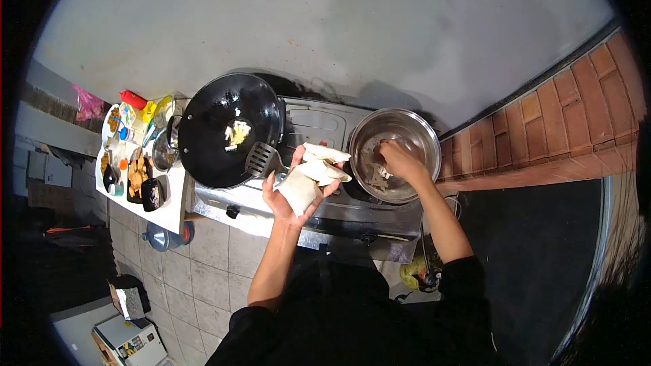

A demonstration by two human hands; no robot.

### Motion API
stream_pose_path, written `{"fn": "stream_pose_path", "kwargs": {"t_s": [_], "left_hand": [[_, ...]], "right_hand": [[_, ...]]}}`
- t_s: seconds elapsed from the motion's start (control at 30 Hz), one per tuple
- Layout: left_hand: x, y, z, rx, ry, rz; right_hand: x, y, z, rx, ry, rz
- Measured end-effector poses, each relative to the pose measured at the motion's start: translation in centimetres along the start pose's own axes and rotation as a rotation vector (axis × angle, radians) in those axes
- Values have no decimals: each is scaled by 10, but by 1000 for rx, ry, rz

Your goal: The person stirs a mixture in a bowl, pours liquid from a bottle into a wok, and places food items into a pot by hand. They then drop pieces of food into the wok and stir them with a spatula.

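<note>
Several white folded dough parcels point(300, 191) rest in my left hand point(276, 198), whose fingers curl up around them, in front of the stove. A black slotted spatula point(262, 160) lies just beyond, its handle running behind the hand and parcels. My right hand point(392, 156) reaches down inside a steel pot point(428, 146) with its fingers curled together; what they grip I cannot tell. Pale scraps point(380, 177) lie at the bottom of this pot. Left of the parcels, a large black wok point(203, 115) holds a small heap of pale yellow pieces point(237, 135).
Both vessels stand on a steel gas stove point(315, 122) against a grey wall point(305, 20). On the left, a white table point(173, 193) carries a black tray of fried food point(137, 179), bowls and a red-capped bottle point(133, 99). A brick ledge point(529, 129) borders the right side.
</note>
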State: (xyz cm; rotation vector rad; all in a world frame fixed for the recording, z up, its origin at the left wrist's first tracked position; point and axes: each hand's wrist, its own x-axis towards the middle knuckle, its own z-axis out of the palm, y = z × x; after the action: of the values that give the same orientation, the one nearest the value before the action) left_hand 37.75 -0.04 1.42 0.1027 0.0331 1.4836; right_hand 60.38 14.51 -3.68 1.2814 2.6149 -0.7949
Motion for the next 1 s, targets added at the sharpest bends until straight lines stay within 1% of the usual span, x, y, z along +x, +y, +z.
{"fn": "stream_pose_path", "kwargs": {"t_s": [0.03,0.1,0.13,0.2,0.23,0.3,0.33,0.37,0.43,0.47,0.5,0.57,0.6,0.63,0.67,0.7,0.77,0.8,0.87,0.9,0.93,0.97,1.0], "left_hand": [[0,0,1,-1,2,2],[-1,-1,1,-4,3,0],[-1,-1,1,4,6,1],[-1,0,0,13,10,5],[-1,0,-1,9,5,3],[-1,0,-1,3,0,1],[-2,1,0,-1,12,2],[-2,1,0,-5,24,3],[-1,1,0,-8,20,-1],[-1,1,1,-10,17,-3],[0,1,1,-10,16,-7],[1,1,1,2,16,-15],[1,1,1,2,16,-23],[2,0,0,-10,11,-29],[3,-1,0,-22,6,-35],[4,-2,0,-24,3,-46],[5,-4,2,-25,-9,-54],[6,-4,2,-29,-12,-64],[7,-6,3,-57,-10,-86],[9,-7,3,-60,-16,-88],[9,-9,2,-48,-20,-90],[10,-10,1,-36,-25,-93],[14,-10,2,-36,-34,-93]], "right_hand": [[1,4,5,0,-1,-1],[-2,6,8,48,184,-133],[-4,6,3,48,185,-132],[-7,3,-15,148,99,-15],[-10,4,-20,148,100,-17],[-17,9,-32,292,200,-69],[-21,10,-38,362,183,-77],[-26,12,-44,361,186,-76],[-37,11,-56,745,140,-95],[-44,11,-62,894,125,-59],[-54,5,-75,894,129,-58],[-78,-9,-104,999,214,-91],[-90,-10,-116,1015,293,-122],[-103,-5,-124,1030,374,-153],[-112,8,-129,1049,461,-304],[-121,21,-130,1047,471,-298],[-135,50,-124,1467,720,-497],[-137,65,-121,1462,730,-492],[-134,95,-111,861,919,131],[-136,106,-104,856,924,130],[-141,113,-94,299,859,388],[-147,120,-85,-261,743,621],[-146,94,-90,-15,862,529]]}}
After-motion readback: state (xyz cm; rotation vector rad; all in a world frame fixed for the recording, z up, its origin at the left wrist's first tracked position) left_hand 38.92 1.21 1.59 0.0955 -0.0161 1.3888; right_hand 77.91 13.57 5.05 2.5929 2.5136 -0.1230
